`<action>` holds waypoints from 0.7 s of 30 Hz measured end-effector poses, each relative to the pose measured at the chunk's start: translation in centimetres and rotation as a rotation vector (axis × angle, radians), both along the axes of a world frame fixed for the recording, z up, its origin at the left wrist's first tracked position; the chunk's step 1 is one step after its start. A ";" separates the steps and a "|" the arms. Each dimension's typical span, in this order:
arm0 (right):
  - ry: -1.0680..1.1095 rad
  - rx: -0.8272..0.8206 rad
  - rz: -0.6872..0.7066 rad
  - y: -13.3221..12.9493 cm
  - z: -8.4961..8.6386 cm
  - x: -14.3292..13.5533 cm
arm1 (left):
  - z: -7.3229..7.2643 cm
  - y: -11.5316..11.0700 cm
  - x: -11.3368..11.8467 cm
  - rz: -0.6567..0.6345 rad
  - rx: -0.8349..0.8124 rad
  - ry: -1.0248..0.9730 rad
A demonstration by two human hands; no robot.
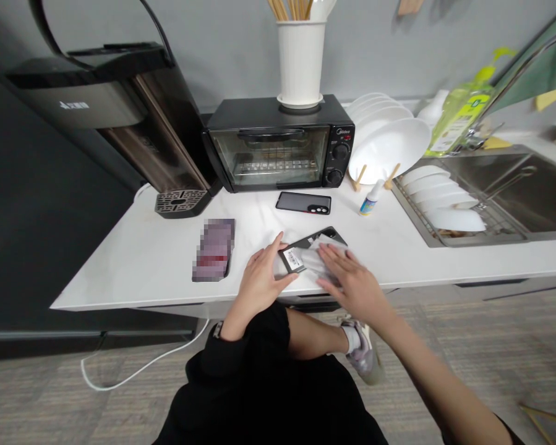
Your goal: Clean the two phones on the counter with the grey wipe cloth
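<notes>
A dark phone [336,234] lies back side up near the counter's front edge, with a white barcode label [293,259] at its left end. The thumb and fingers of my left hand [259,279] hold that end by its two long edges. Under the fingers of my right hand [353,283] is a thin whitish wipe [315,259], pressed flat against the phone's back and covering much of it. Behind the phone rests a dark translucent phone case [300,202] with camera cutouts. A small spray bottle [369,199] with a blue label stands to the right of the case.
A pixelated phone-shaped object [214,250] lies left of my hands on the white counter [133,266]. Behind are a water dispenser [166,136], a toaster oven [278,157] topped by a utensil pot [300,62], and racked plates [391,148]. The sink [537,204] is at right.
</notes>
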State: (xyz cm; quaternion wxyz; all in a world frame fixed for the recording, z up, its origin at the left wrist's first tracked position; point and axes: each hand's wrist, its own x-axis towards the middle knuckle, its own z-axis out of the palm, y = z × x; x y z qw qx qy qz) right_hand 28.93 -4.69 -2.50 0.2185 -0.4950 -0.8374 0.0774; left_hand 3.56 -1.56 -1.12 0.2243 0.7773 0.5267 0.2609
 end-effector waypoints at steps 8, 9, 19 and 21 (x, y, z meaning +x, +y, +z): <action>0.003 0.057 -0.112 4.6 -0.1 -3.6 | -0.2 0.2 -0.1 0.002 -0.012 -0.011; 0.017 0.044 -0.030 3.9 0.2 -4.9 | -0.2 0.2 -0.2 -0.001 -0.009 -0.004; 0.021 -0.010 -0.023 1.1 0.0 1.3 | -0.1 0.1 -0.1 0.005 0.005 -0.010; 0.013 0.008 -0.142 2.7 -0.3 2.1 | -0.1 0.2 0.0 0.013 0.000 -0.006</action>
